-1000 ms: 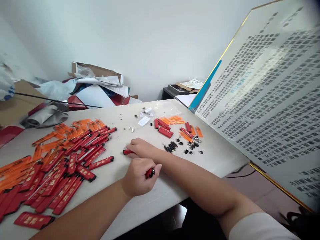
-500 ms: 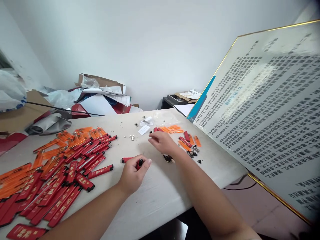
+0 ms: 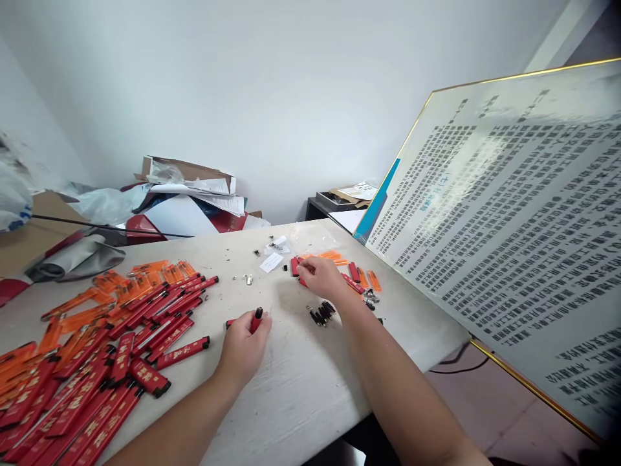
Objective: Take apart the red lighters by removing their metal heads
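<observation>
My left hand (image 3: 242, 349) is closed around a red lighter (image 3: 257, 320), its black end pointing up past the thumb. Another red piece lies partly hidden behind that hand. My right hand (image 3: 320, 277) reaches farther across the table, thumb and fingers pinched at a red lighter piece (image 3: 294, 266) that they partly cover. Below its wrist sits a cluster of small black parts (image 3: 321, 314). To the left spreads a heap of red lighters (image 3: 97, 388) with gold lettering and black ends. Orange see-through lighter bodies (image 3: 145, 278) lie behind and beside them.
Small metal parts (image 3: 370, 296) and more orange bodies (image 3: 373, 280) lie at the table's right. A white paper slip (image 3: 271, 262) rests near the middle. The large framed text board (image 3: 495, 233) leans along the right edge. Boxes and papers (image 3: 189, 194) pile up behind.
My right hand has closed its fingers onto the red piece at the back. My left hand keeps its red lighter. The whole view has shifted slightly.
</observation>
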Demonstrator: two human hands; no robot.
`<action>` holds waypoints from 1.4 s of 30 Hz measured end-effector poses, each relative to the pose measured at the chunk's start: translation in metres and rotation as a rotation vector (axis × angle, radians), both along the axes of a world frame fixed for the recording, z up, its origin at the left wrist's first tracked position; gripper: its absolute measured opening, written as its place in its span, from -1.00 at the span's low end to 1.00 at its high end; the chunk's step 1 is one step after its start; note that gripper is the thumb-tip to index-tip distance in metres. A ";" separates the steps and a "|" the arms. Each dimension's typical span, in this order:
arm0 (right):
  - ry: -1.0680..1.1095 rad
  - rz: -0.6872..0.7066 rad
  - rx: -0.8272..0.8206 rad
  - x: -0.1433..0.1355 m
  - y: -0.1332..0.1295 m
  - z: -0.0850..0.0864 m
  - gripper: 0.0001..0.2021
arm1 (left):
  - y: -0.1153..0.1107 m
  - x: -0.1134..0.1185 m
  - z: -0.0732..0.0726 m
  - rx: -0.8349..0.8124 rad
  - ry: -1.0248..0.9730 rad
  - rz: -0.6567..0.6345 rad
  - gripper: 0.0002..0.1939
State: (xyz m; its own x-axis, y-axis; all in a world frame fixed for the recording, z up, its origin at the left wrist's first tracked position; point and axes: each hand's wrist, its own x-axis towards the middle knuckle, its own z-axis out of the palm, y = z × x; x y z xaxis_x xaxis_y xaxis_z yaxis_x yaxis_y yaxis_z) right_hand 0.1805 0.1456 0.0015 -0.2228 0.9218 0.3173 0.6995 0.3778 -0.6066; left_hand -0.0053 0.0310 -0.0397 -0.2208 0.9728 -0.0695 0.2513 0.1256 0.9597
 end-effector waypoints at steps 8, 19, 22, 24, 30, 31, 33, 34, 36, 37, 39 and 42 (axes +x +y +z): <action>0.027 -0.148 -0.009 0.018 0.000 0.010 -0.76 | -0.008 0.001 0.007 0.065 -0.194 0.158 -0.63; -0.060 -0.049 -0.088 0.010 -0.001 0.003 -0.75 | -0.024 0.003 0.014 0.288 0.027 -0.262 -0.70; -0.076 -0.001 -0.098 0.007 -0.001 -0.001 -0.76 | -0.022 0.002 0.015 0.306 -0.078 -0.283 -0.75; -0.090 0.037 -0.099 0.005 -0.001 -0.003 -0.77 | -0.020 0.003 0.013 0.293 -0.175 -0.291 -0.79; -0.143 0.162 -0.103 -0.001 -0.011 0.003 -0.80 | -0.015 0.003 0.003 0.332 -0.344 -0.347 -0.91; -0.150 0.171 -0.104 -0.001 -0.012 0.004 -0.79 | -0.014 0.003 0.002 0.350 -0.352 -0.356 -0.93; -0.166 0.184 -0.105 -0.002 -0.014 0.005 -0.79 | -0.014 0.003 0.001 0.374 -0.383 -0.379 -0.96; -0.173 0.189 -0.105 -0.002 -0.014 0.005 -0.79 | -0.013 0.002 0.001 0.379 -0.403 -0.393 -0.97; -0.186 0.198 -0.106 -0.002 -0.014 0.005 -0.79 | -0.013 0.002 0.001 0.384 -0.432 -0.419 -0.97; -0.190 0.204 -0.109 -0.002 -0.014 0.005 -0.80 | -0.012 0.002 0.001 0.387 -0.435 -0.429 -0.97; -0.192 0.208 -0.117 -0.002 -0.013 0.004 -0.81 | -0.012 0.003 0.002 0.391 -0.431 -0.438 -0.97; -0.195 0.209 -0.125 -0.002 -0.013 0.003 -0.82 | -0.012 0.003 0.004 0.374 -0.429 -0.432 -0.97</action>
